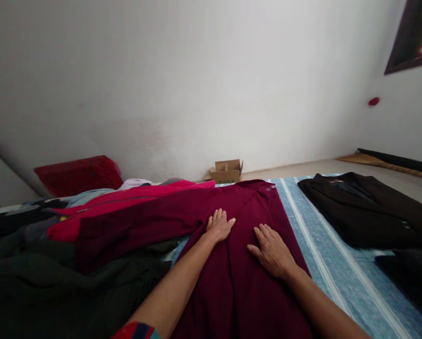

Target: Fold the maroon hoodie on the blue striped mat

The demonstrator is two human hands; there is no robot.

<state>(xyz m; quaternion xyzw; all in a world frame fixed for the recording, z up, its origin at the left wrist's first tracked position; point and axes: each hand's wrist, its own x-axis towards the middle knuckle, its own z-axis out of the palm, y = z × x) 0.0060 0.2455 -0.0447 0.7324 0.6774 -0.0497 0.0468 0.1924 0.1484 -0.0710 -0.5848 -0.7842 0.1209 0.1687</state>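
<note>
A maroon long-sleeved garment [242,296] lies spread on a blue striped sheet [313,221], one sleeve stretched out to the left. My left hand [219,226] rests flat on it near the base of that sleeve, fingers loosely extended. Lower and to the right, my right hand [271,249] lies palm down on the body of the same garment, its thumb held apart from the fingers. Neither hand grips the cloth. Part of the garment's lower end is hidden by my forearms and the frame edge.
Left of the garment are a bright pink zipped jacket [101,207] and a dark green cloth [55,287]. A folded black jacket [369,207] lies at right. An open cardboard box [226,174] and a red patterned item [76,175] stand by the wall.
</note>
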